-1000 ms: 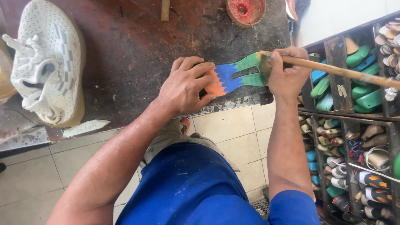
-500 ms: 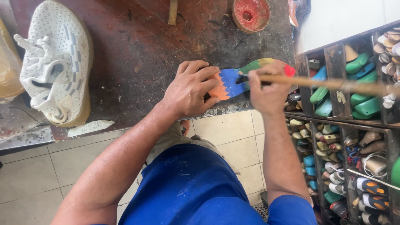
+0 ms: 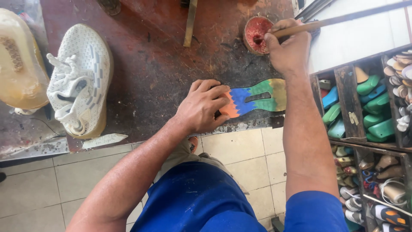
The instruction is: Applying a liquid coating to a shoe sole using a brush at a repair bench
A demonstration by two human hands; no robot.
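Seen from the head camera, a person in blue clothing works at a dark, stained worktop (image 3: 163,81) above a tiled floor (image 3: 38,189). The left hand (image 3: 201,107) lies flat, fingers spread, pressing down the orange end of a multicoloured shoe sole (image 3: 257,99) that rests near the worktop's front edge, its colours running from orange through blue to green and yellow. The right hand (image 3: 289,47) is closed in a firm grip around a long wooden-handled brush (image 3: 339,20), whose tip meets a small round red pot (image 3: 256,34) standing farther back on the worktop, well apart from the sole. The right forearm crosses over the sole's yellow end. To the left, a white knitted sneaker (image 3: 79,77) lies on its side, and beside it, at the picture's edge, a translucent yellowish sole (image 3: 19,64). A pale strip (image 3: 105,139) lies at the worktop's front edge below the sneaker. On the right, wooden shelves (image 3: 347,103) hold green and blue shoe forms and assorted soles.
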